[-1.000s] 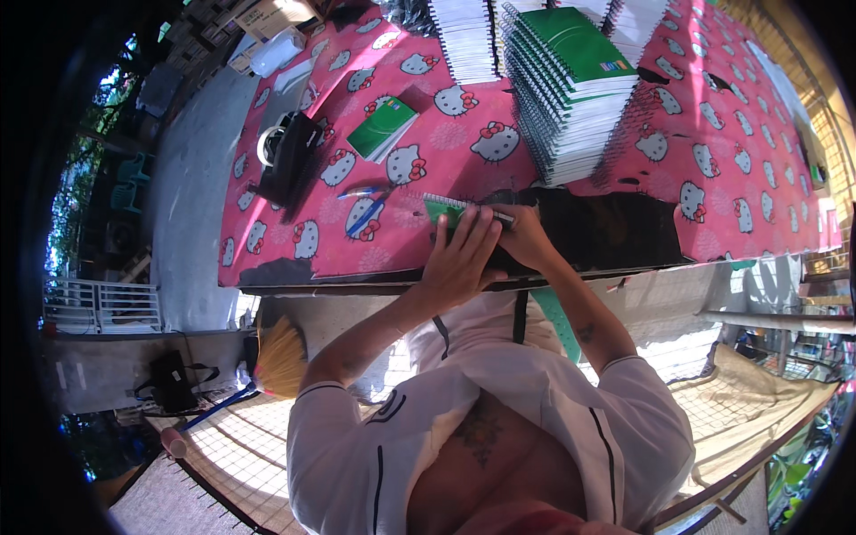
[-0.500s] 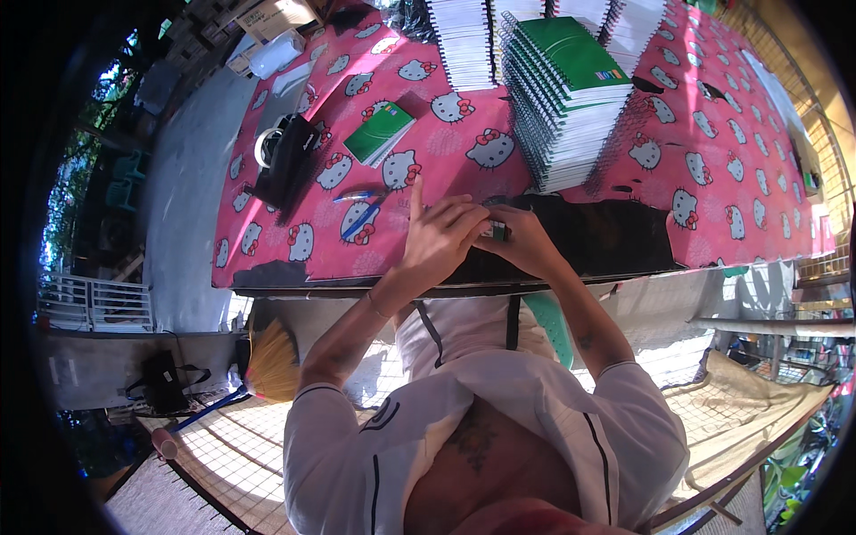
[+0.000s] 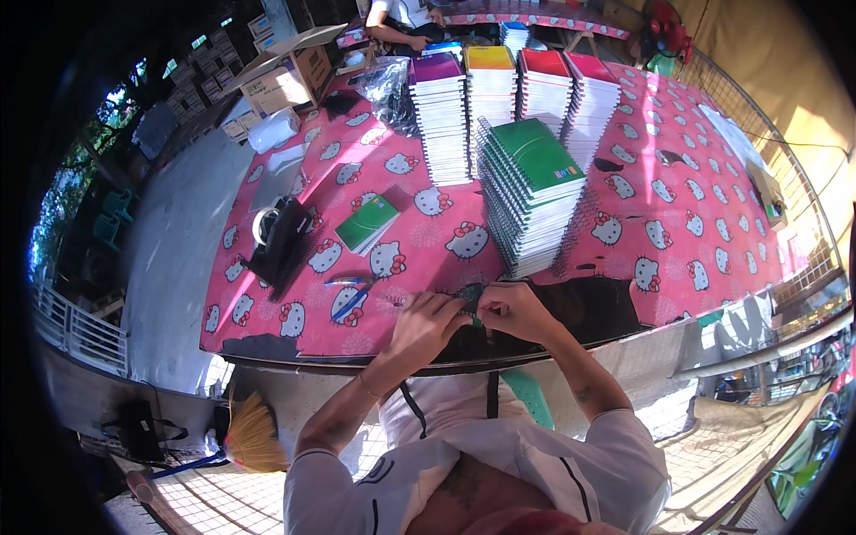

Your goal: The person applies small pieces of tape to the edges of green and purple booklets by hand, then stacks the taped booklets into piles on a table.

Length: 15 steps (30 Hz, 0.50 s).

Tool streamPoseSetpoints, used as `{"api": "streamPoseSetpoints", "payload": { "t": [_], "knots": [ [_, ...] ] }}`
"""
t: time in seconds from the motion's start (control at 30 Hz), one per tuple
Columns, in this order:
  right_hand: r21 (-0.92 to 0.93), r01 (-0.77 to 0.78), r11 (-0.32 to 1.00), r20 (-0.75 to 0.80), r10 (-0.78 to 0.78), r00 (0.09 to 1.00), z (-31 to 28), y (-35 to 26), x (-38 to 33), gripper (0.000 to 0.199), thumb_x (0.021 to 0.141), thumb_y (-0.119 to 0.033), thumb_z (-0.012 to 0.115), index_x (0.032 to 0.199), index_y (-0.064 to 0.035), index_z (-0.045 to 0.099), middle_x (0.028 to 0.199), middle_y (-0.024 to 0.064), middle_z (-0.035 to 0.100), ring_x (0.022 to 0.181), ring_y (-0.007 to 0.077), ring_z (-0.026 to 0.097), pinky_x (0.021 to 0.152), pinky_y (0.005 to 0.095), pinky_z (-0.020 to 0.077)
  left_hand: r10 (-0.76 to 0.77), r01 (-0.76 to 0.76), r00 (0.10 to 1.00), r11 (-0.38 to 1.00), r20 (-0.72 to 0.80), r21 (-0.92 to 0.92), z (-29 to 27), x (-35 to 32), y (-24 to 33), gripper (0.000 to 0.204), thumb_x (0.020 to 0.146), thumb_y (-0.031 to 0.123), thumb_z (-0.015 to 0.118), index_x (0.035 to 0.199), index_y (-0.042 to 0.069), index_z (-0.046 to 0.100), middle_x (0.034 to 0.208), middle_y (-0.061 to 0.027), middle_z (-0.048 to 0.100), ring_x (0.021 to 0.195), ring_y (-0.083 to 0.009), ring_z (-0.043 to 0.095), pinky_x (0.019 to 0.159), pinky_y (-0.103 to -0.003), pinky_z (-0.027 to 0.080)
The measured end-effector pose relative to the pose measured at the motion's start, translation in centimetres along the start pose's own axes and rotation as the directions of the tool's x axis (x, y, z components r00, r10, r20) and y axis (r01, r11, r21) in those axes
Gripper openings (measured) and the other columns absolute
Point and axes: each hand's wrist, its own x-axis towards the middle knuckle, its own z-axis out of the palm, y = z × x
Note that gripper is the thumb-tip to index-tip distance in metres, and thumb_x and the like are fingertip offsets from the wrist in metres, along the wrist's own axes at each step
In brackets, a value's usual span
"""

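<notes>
At the table's near edge, my left hand [image 3: 425, 326] is closed around a small green and dark thing [image 3: 469, 298], mostly covered by fingers; I cannot make out its kind. My right hand [image 3: 517, 311] is beside it, fingers curled in a pinch at the thing's right side. Beyond my hands rises a stack of green spiral notebooks [image 3: 533, 192]. A small green booklet [image 3: 367, 224] lies to the left, with pens [image 3: 348, 303] nearer my left hand. Farther left stands a black tape dispenser [image 3: 281, 236] with a roll of tape.
Behind the green stack are tall spiral notebook stacks with purple [image 3: 437, 111], yellow [image 3: 490, 85] and red covers [image 3: 544, 87]. An open cardboard box [image 3: 290, 82] stands far left. A co-worker [image 3: 401, 22] is at the back. A pink patterned cloth [image 3: 392, 285], torn at the front, covers the table [image 3: 303, 359].
The view has tilted up, bringing the coloured stacks and the co-worker into sight. My left index finger, raised before, is now bent down, and my right fingers have curled into a pinch.
</notes>
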Motion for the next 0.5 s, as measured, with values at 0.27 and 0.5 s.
{"api": "streamPoseSetpoints", "payload": {
  "t": [0.27,0.5],
  "knots": [
    [-0.102,0.118,0.988,-0.543,-0.155,0.826,-0.7,-5.7,-0.4,0.028,0.082,-0.013,0.074,0.107,-0.0040,0.067,0.104,0.0129,0.067,0.092,0.0276,0.065,0.080,0.0346,0.0518,0.105,-0.101,0.992,0.993,-0.074,0.055,-6.8,5.4,2.7,0.031,0.074,-0.002,0.070,0.104,0.005,0.068,0.097,-0.0104,0.068,0.089,-0.0293,0.064,0.080,-0.041,0.050],
    [-0.098,0.366,0.925,-0.687,-0.329,0.647,-11.3,-9.4,3.0,0.054,0.088,-0.014,0.068,0.138,0.0003,0.052,0.138,0.0186,0.054,0.127,0.0311,0.051,0.103,0.0446,0.0414,0.124,-0.295,0.778,0.938,-0.616,-0.184,-10.0,19.8,5.8,0.021,0.088,0.005,0.071,0.107,-0.002,0.065,0.099,-0.0139,0.069,0.085,-0.0207,0.069,0.072,-0.031,0.056]
  ]
}}
